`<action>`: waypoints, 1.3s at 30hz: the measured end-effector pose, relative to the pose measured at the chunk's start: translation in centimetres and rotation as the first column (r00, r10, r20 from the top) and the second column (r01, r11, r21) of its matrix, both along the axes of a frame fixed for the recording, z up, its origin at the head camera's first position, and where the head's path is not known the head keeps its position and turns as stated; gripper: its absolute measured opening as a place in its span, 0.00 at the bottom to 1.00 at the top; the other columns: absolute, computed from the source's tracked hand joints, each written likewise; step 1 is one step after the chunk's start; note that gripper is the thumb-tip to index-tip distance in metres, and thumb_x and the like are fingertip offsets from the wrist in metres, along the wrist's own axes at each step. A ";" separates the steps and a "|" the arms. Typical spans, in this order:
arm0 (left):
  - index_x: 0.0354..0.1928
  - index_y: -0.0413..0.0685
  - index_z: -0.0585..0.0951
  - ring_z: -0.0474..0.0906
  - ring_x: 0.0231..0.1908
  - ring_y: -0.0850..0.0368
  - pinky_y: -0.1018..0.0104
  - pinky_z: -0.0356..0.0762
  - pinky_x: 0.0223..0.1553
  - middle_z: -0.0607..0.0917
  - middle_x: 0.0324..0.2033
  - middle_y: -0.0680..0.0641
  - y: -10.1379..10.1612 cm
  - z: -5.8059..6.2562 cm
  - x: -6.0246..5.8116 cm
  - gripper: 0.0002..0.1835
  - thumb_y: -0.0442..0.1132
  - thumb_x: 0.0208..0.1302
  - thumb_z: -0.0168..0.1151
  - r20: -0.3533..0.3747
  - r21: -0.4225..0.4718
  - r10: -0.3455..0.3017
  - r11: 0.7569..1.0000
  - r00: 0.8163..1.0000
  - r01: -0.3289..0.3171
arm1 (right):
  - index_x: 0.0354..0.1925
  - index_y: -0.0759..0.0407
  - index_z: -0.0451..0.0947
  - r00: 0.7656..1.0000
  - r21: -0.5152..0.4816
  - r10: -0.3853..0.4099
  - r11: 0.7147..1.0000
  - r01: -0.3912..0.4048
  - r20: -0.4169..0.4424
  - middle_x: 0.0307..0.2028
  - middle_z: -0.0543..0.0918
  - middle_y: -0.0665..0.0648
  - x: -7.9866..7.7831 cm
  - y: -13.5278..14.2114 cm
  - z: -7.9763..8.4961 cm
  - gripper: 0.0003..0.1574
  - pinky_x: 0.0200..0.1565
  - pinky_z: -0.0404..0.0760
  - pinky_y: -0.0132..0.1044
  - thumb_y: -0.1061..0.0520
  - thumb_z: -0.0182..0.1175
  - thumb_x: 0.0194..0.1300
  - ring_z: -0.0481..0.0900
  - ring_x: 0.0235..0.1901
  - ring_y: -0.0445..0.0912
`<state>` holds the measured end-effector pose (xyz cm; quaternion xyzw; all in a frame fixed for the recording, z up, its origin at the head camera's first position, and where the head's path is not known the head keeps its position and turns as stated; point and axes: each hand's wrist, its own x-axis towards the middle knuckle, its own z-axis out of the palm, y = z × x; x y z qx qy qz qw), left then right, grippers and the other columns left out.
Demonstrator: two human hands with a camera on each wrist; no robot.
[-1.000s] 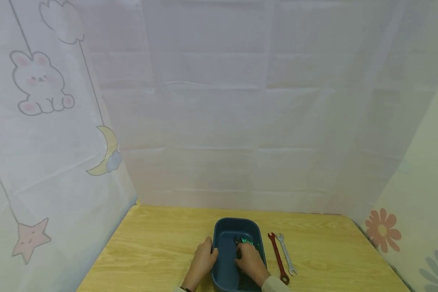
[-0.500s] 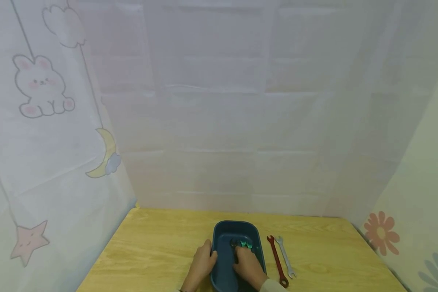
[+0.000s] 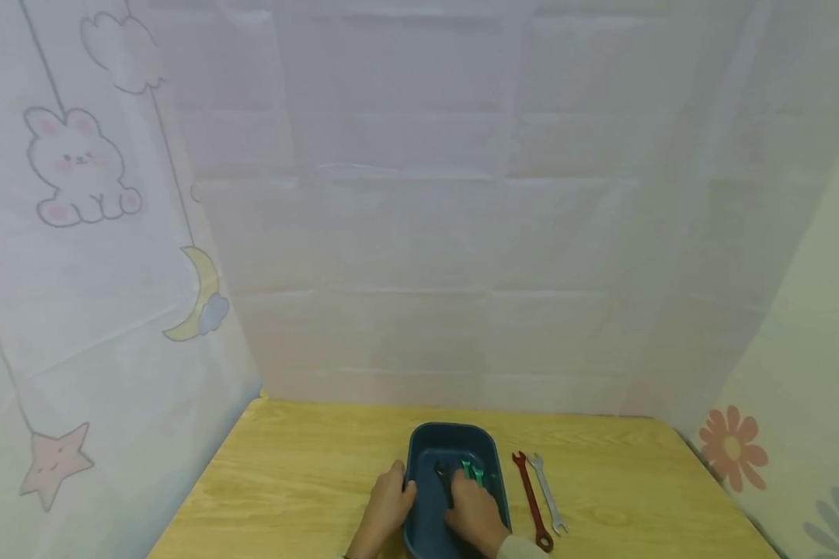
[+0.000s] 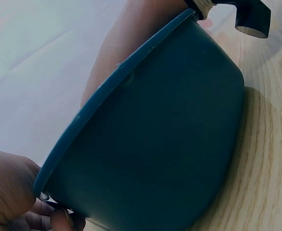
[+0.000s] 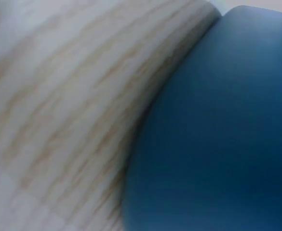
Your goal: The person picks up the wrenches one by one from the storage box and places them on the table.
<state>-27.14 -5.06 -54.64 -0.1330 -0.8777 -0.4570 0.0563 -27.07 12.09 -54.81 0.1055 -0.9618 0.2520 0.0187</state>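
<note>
A deep blue plastic bin (image 3: 422,536) stands on the wooden table. My left hand (image 3: 389,497) grips its left rim; in the left wrist view, fingers (image 4: 61,219) curl beneath the rim. Inside the bin, my right hand (image 3: 474,508) reaches down toward the right side. A dark open-ended wrench (image 3: 443,473) shows its head just left of that hand, its shank running down between thumb and index finger, which seem to pinch it. Two green wrenches (image 3: 478,472) show only their heads above the knuckles; the hand hides the rest. The bin's outer wall (image 5: 218,139) fills much of the right wrist view.
Right of the bin, a red combination wrench (image 3: 531,501) and a silver open-ended wrench (image 3: 548,493) lie side by side on the table (image 3: 308,466). A pale printed sheet (image 3: 419,233) hangs behind the table's back edge.
The dark wrench's head has moved left, away from the green wrench heads, which now show more clearly. My left hand keeps its hold on the rim, and the right hand stays in the bin.
</note>
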 end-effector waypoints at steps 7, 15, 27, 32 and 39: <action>0.28 0.43 0.67 0.61 0.16 0.62 0.70 0.61 0.15 0.65 0.17 0.53 0.1 0.1 0.0 0.05 0.33 0.59 0.52 -0.036 -0.028 0.023 0.999 0.999 -0.024 | 0.31 0.63 0.67 0.998 -0.081 0.040 0.996 -0.036 0.056 0.16 0.69 0.53 -0.1 0.4 -0.1 0.14 0.15 0.62 0.37 0.64 0.61 0.44 0.66 0.14 0.43; 0.28 0.43 0.67 0.62 0.16 0.63 0.71 0.62 0.15 0.66 0.17 0.53 0.1 -0.1 0.2 0.05 0.34 0.60 0.51 -0.002 0.001 0.005 1.000 1.000 -0.005 | 0.31 0.64 0.68 0.996 -0.090 0.022 0.996 -0.014 0.089 0.18 0.69 0.54 0.0 0.3 0.2 0.15 0.17 0.63 0.38 0.62 0.62 0.43 0.67 0.16 0.45; 0.28 0.44 0.66 0.62 0.16 0.62 0.71 0.60 0.15 0.64 0.17 0.53 0.3 -0.1 0.0 0.06 0.34 0.61 0.50 0.022 0.004 0.026 1.000 0.999 -0.026 | 0.21 0.59 0.66 0.997 -0.088 0.044 0.995 -0.039 0.057 0.14 0.65 0.50 -0.3 0.4 -0.2 0.11 0.15 0.58 0.35 0.62 0.60 0.42 0.59 0.13 0.42; 0.27 0.44 0.66 0.60 0.16 0.62 0.71 0.59 0.16 0.62 0.17 0.53 0.3 -0.4 0.4 0.07 0.36 0.62 0.50 0.045 0.009 0.038 0.999 0.998 -0.038 | 0.14 0.53 0.59 0.996 -0.117 0.059 0.992 -0.051 0.062 0.12 0.54 0.46 0.0 0.4 -0.6 0.16 0.15 0.51 0.35 0.64 0.58 0.42 0.49 0.13 0.41; 0.28 0.45 0.67 0.61 0.14 0.64 0.72 0.60 0.14 0.66 0.17 0.54 0.4 -0.5 0.4 0.07 0.38 0.60 0.54 -0.049 -0.020 0.099 0.995 0.994 -0.101 | 0.10 0.50 0.57 0.995 -0.142 0.097 0.986 -0.093 0.025 0.10 0.51 0.43 -0.3 0.3 -0.5 0.19 0.15 0.49 0.33 0.66 0.56 0.40 0.46 0.12 0.39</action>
